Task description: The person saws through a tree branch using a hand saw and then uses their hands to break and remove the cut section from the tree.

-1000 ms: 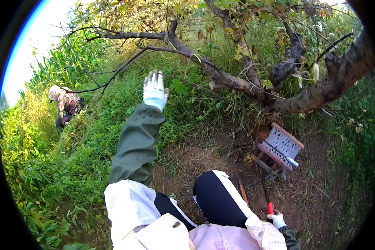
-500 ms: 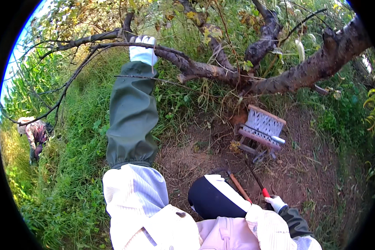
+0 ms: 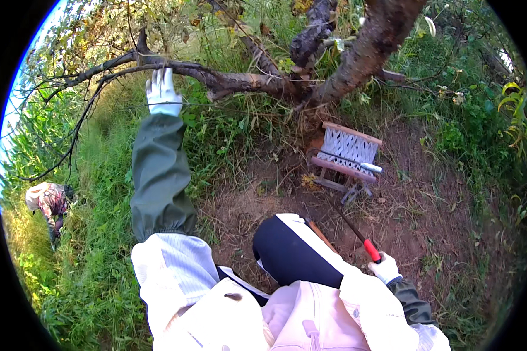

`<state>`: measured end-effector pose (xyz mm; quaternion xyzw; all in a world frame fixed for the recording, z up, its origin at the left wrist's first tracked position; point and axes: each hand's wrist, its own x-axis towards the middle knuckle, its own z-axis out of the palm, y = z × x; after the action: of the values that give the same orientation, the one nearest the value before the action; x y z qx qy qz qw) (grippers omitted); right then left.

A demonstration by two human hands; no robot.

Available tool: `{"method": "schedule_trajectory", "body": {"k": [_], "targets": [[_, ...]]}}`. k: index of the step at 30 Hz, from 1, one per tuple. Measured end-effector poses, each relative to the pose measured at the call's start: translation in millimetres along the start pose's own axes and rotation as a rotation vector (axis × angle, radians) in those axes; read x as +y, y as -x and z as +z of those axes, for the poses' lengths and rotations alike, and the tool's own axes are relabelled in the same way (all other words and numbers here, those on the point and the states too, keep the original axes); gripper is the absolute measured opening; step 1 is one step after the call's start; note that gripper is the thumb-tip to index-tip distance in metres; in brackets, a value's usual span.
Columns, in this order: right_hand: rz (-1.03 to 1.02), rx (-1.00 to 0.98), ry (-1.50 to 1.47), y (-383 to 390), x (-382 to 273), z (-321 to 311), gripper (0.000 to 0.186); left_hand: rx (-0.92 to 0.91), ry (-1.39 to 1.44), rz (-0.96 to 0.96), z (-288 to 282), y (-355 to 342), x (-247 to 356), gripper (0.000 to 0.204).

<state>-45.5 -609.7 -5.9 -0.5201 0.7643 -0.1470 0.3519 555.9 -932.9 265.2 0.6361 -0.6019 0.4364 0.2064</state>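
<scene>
My left hand (image 3: 163,92), in a white glove, reaches up to a dark bare tree branch (image 3: 187,68). Its fingers are stretched out and apart, with the tips at the branch's near side. Down at the right, my right hand (image 3: 386,268), also gloved in white, is closed round the red grip of a long-shafted tool (image 3: 371,250). The tool's thin dark shaft slants away to the upper left toward a small folding stool (image 3: 348,147); I cannot make out what its far end is. Dark green sleeve covers (image 3: 158,175) show on both forearms.
A white-handled tool (image 3: 371,168) lies across the stool's woven seat. Beside my dark-trousered knee (image 3: 293,251) shows a wooden tool handle (image 3: 322,236). The thick trunk (image 3: 372,52) leans at the top. Another person (image 3: 50,202) bends in the grass at far left. A pink bag (image 3: 298,316) hangs at my front.
My left hand's fingers have come off the top of the branch and straightened at its near side. The view has shifted, so tree and stool appear further left. My right hand keeps the red grip.
</scene>
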Motion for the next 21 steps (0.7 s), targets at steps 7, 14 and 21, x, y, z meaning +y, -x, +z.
{"method": "schedule_trajectory", "body": {"k": [7,14,21], "targets": [[-0.268,-0.170,-0.151,4.0,-16.5,-60.0,0.043,-0.823,-0.224,-0.223,-42.5,223.0,4.4,0.085],[-0.364,-0.474,-0.585,33.2,-114.6,-132.2,0.035,-0.933,0.069,-0.701,-78.2,282.0,-8.1,0.082],[-0.609,-0.351,-0.851,98.2,-202.2,-145.9,0.042,-1.118,0.134,-0.676,-49.6,301.8,-39.8,0.073]]}}
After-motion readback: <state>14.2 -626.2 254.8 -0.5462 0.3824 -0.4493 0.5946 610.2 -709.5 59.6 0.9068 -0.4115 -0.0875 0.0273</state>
